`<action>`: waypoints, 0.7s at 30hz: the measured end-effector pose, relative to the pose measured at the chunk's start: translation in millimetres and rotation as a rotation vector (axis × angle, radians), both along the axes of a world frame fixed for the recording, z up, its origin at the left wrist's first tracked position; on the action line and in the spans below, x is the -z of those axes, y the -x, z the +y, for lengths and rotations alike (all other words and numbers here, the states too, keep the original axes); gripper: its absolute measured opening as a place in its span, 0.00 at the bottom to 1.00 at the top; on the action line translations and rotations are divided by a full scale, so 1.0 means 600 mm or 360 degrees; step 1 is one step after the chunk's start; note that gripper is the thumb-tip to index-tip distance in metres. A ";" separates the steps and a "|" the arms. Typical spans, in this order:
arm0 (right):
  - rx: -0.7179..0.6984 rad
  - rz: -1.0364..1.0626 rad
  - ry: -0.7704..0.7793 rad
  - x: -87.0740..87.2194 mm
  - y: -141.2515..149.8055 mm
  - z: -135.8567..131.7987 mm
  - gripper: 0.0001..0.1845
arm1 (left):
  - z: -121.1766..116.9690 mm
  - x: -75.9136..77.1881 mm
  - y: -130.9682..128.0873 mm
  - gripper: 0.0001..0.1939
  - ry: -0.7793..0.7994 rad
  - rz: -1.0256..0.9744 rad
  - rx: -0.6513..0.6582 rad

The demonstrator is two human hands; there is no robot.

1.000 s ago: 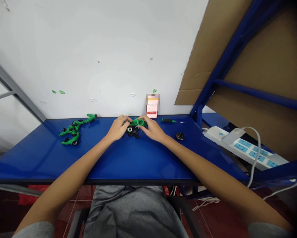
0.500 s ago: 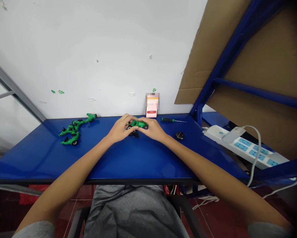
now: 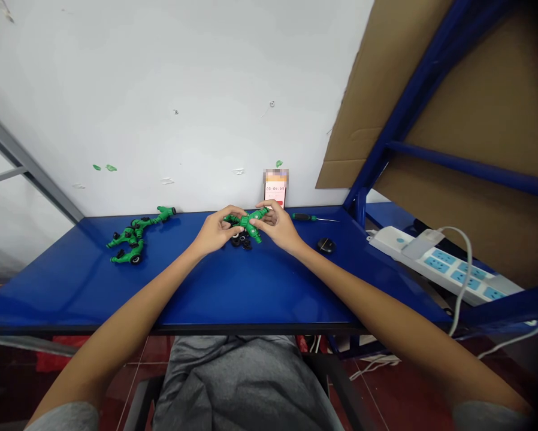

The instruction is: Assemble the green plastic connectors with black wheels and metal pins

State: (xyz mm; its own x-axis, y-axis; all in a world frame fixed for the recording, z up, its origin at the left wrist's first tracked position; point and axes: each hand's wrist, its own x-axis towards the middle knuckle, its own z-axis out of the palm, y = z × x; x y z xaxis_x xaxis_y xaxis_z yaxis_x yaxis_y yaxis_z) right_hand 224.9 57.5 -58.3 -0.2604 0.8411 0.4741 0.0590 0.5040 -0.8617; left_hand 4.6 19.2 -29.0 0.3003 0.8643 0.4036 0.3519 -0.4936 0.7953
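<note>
A green plastic connector piece point(image 3: 250, 222) with several arms is held just above the blue table point(image 3: 233, 281), far middle. My left hand point(image 3: 215, 230) pinches its left end and my right hand point(image 3: 280, 226) grips its right side, fingers curled on it. Beneath them lie a few small black rings and caps point(image 3: 241, 241) on the table.
A pile of green connectors with black caps point(image 3: 134, 234) lies at the far left. A phone with a timer point(image 3: 275, 190) leans on the wall. A green-handled screwdriver point(image 3: 311, 218) and a small black round part point(image 3: 326, 245) lie right. A white power strip point(image 3: 444, 266) sits on the right shelf.
Both hands have lifted the green piece off the table and turned it, so its arms now show. The right hand has moved up and back slightly.
</note>
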 end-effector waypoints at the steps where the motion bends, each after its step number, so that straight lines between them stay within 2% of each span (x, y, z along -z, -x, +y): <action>1: -0.0018 0.0010 0.0011 0.001 0.001 0.001 0.30 | 0.001 0.000 0.000 0.19 0.0013 -0.0012 -0.0009; 5: -0.0060 0.0030 0.0007 0.003 0.001 0.001 0.27 | 0.005 0.002 0.002 0.21 0.0052 -0.0035 -0.0008; 8: -0.0049 -0.0085 -0.0076 0.002 -0.001 -0.005 0.26 | 0.011 0.009 0.003 0.21 0.0108 0.0072 -0.0002; 10: -0.0068 -0.0205 -0.0165 0.001 -0.002 -0.010 0.25 | 0.014 0.013 0.005 0.28 0.0156 0.0172 -0.0006; 11: -0.0072 -0.0250 -0.0199 0.000 -0.003 -0.011 0.24 | 0.015 0.013 0.006 0.29 0.0176 0.0179 0.0009; 13: -0.0046 -0.0283 -0.0221 -0.001 -0.004 -0.011 0.22 | 0.015 0.009 0.011 0.20 0.0206 0.0081 0.0098; 14: -0.0016 -0.0275 -0.0214 -0.002 -0.005 -0.009 0.22 | 0.015 0.006 0.014 0.22 0.0214 0.0005 0.0163; 16: 0.0048 -0.0223 -0.0179 -0.002 -0.006 -0.004 0.22 | 0.015 -0.002 0.019 0.41 0.0219 -0.0096 0.0258; 17: 0.0065 -0.0190 -0.0162 -0.002 -0.007 -0.001 0.22 | 0.015 -0.005 0.020 0.43 0.0216 -0.0127 0.0254; 21: 0.0053 -0.0091 -0.0141 -0.002 -0.007 0.003 0.27 | 0.019 0.000 0.017 0.28 0.0203 -0.0133 0.0033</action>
State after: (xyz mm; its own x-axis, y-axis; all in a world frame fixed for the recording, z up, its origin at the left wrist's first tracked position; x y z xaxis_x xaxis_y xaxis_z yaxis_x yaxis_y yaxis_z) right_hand 229.0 59.4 -57.0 -0.2621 0.8051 0.5321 0.1247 0.5750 -0.8086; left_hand -5.4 30.6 -28.7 0.2886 0.9040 0.3154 0.2726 -0.3934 0.8780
